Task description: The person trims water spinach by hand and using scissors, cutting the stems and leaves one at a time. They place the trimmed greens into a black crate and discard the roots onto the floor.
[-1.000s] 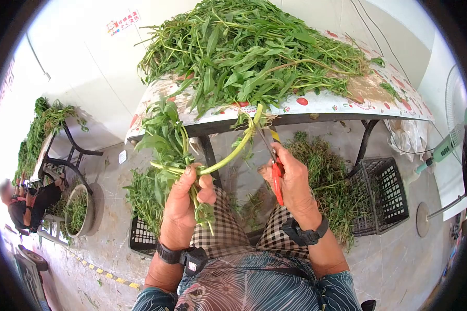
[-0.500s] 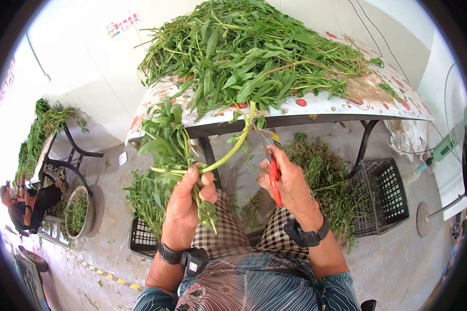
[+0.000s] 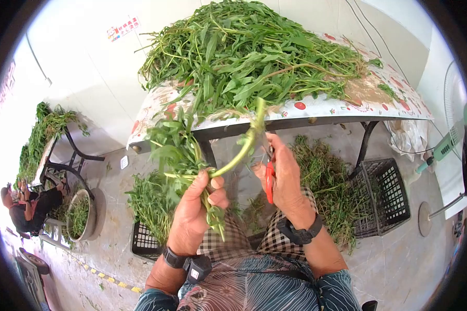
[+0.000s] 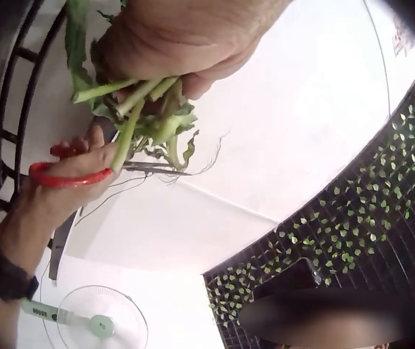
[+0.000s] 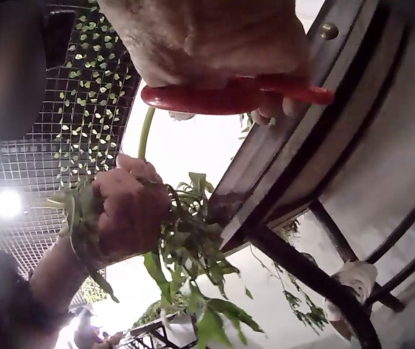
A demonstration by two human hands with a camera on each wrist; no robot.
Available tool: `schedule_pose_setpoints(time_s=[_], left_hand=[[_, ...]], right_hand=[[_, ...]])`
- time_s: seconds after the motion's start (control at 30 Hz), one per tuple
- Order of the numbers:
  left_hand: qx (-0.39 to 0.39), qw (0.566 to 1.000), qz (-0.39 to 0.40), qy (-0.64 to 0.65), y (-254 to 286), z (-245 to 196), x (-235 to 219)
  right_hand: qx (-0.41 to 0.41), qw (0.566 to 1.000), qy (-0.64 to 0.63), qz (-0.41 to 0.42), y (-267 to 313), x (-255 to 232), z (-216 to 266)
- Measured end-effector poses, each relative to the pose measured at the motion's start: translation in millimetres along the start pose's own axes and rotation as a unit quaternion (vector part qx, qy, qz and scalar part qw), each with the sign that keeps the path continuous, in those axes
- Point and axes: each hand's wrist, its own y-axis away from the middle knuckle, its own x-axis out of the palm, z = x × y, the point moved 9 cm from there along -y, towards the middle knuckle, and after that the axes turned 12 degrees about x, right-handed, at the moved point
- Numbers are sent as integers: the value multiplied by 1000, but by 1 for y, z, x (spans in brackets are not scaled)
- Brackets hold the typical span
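My left hand (image 3: 198, 199) pinches a leafy green stalk between thumb and fingers. Its thick pale stem (image 3: 239, 154) curves up to the right, while the leaves (image 3: 174, 147) hang on the left. In my right hand (image 3: 288, 179) is a pair of scissors with red handles (image 3: 269, 181), held close to the right of the stem. From the left wrist view, the dark blades (image 4: 160, 169) point past cut stem ends and thin roots. The right wrist view shows the red handle (image 5: 200, 99) under my palm, with the blades hidden.
A big heap of greens (image 3: 233, 57) covers the table with a patterned cloth (image 3: 140, 116). Below lie trimmings (image 3: 321, 176), a black crate (image 3: 386, 192) to the right and another crate (image 3: 144, 241) left. A fan (image 3: 446, 145) stands right; a person (image 3: 28, 205) sits far left by a tub (image 3: 91, 223).
My left hand has moved right and slightly down with the stalk. The right hand has shifted a little left, bringing the hands closer, and the scissors have turned more upright. The stem's upper part is blurred now.
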Motion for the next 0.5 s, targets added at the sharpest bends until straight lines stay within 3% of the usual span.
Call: schedule_pose_setpoints(time_s=[0.33, 0.43, 0.5], left_hand=[[-79, 995, 24, 59, -11, 34, -11], [-104, 991, 29, 85, -9, 40, -7], [-113, 986, 15, 122, -6, 43, 0]], right_hand=[[83, 977, -172, 95, 13, 26, -2], [155, 950, -224, 152, 18, 32, -5], [128, 955, -237, 126, 16, 32, -5]])
